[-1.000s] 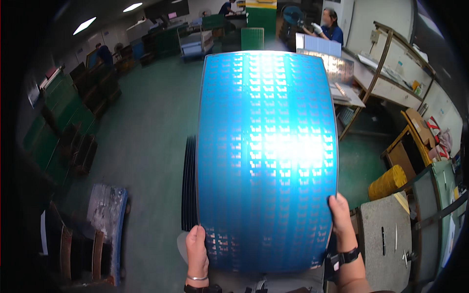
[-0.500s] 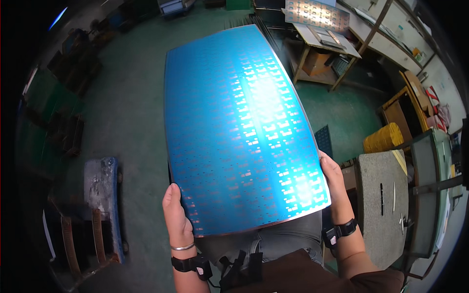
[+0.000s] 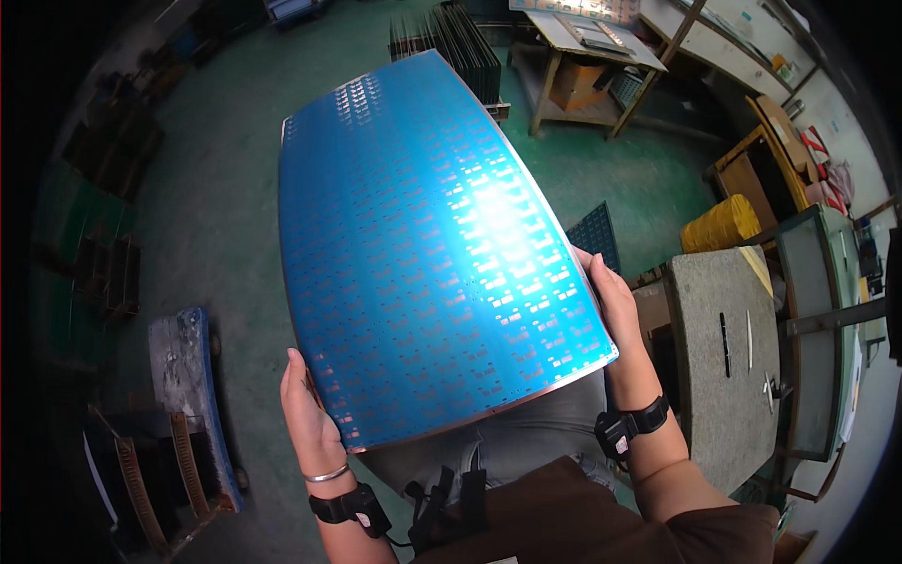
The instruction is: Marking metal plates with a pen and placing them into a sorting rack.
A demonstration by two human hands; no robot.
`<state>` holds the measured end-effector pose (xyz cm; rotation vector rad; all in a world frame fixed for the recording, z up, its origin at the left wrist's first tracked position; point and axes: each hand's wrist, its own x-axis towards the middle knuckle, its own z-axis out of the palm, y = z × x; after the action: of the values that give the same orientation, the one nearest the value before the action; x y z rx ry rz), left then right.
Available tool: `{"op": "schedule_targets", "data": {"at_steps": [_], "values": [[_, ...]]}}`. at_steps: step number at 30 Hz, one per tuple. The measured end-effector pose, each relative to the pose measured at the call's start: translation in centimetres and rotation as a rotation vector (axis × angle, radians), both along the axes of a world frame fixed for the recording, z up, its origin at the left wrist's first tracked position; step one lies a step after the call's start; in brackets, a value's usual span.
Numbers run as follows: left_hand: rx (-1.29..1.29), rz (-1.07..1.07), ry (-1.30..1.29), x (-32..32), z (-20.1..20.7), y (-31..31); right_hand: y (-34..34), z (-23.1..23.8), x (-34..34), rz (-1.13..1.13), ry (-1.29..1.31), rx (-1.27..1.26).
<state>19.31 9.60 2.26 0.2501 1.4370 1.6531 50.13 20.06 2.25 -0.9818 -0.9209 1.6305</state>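
Note:
A large, thin blue panel [image 3: 395, 282] with rows of small copper-coloured marks is held in front of me, slightly tilted. It looks like a printed circuit board panel. Bright glare covers part of its right half. Along its near left edge, my left hand [image 3: 311, 418] supports it, with the palm at the side and most fingers hidden. My right hand [image 3: 615, 305] grips the right edge near the close corner, and its other fingers pass out of sight underneath. Both wrists wear black straps.
A rack of upright dark panels [image 3: 460, 47] stands beyond the panel, beside a wooden workbench [image 3: 597, 45]. To my right is a grey-topped table [image 3: 700, 395] bearing pen-like tools. A yellow drum-shaped object [image 3: 722, 226] sits behind it. At left stands a blue-edged cart [image 3: 178, 362].
The panel and both hands have shifted left in view, and the glare pattern on the panel has changed. More of the rack beyond it shows. The surroundings have also shifted slightly.

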Motion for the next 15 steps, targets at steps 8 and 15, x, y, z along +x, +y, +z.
{"op": "schedule_targets", "data": {"at_steps": [8, 15], "values": [[-0.008, -0.018, -0.012, -0.3, -0.4, -0.1, 0.0, -0.6, -0.1, -0.004, -0.025, -0.046], [-0.034, 0.004, 0.205, -0.3, -1.0, -0.4, -0.3, -3.0, 1.2, 0.154, 0.072, -0.057]]}}
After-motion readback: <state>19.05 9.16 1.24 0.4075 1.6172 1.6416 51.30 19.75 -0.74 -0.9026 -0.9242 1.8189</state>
